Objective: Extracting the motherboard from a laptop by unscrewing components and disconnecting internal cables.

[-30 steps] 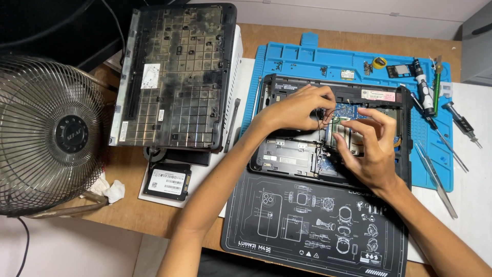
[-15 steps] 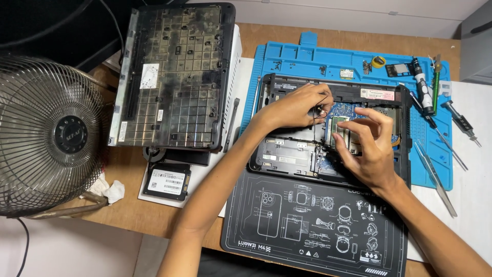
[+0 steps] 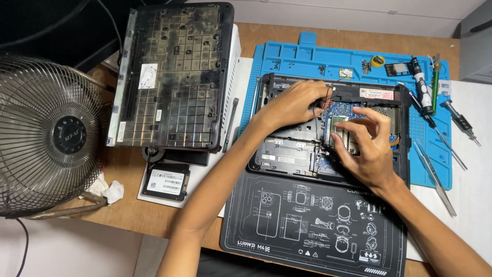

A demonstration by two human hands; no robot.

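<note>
The left hand (image 3: 294, 105) rests palm-down on the upper middle of an opened laptop chassis (image 3: 287, 151), its fingers curled close together with the tips at thin black wires (image 3: 328, 95) by the top edge; whether they pinch a wire cannot be told. Just to its right, the right hand (image 3: 366, 149) hovers over the green memory module (image 3: 341, 123) on the exposed board, fingers bent and narrowly spread, thumb and fingertips touching the module's edges. Under both hands the chassis lies partly on a blue repair mat (image 3: 307, 56) and partly on a black printed mat (image 3: 312, 225) nearer the person. Right of the right hand lie a screwdriver (image 3: 421, 84) and tweezers (image 3: 435, 177). Well left of the left hand sit a removed bottom cover (image 3: 171, 77), a flat drive (image 3: 165, 180) and a wire-caged fan (image 3: 48, 136) on the wooden surface (image 3: 128, 210).
</note>
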